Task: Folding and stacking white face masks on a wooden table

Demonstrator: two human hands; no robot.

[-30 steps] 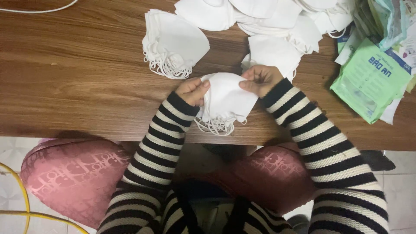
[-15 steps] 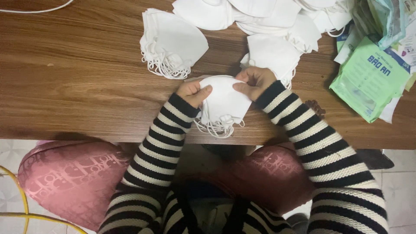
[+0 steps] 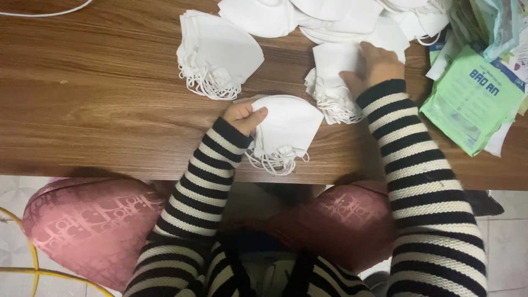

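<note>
My left hand (image 3: 243,115) grips the left edge of a small stack of folded white face masks (image 3: 286,129) that lies on the wooden table (image 3: 93,104) near its front edge, ear loops hanging toward me. My right hand (image 3: 374,66) rests on another stack of white masks (image 3: 330,77) further back and to the right, fingers curled on the top mask. Both sleeves are black-and-white striped.
A third stack of masks (image 3: 217,55) lies at the back left of my hands, and a loose heap of masks (image 3: 330,16) runs along the far edge. Green packets (image 3: 470,99) sit at the right. A white cord (image 3: 49,11) crosses the far left corner. Pink cushions (image 3: 93,225) are below the table edge.
My right hand has let go of the near stack and moved back and right onto the other stack. My left hand stays on the near stack.
</note>
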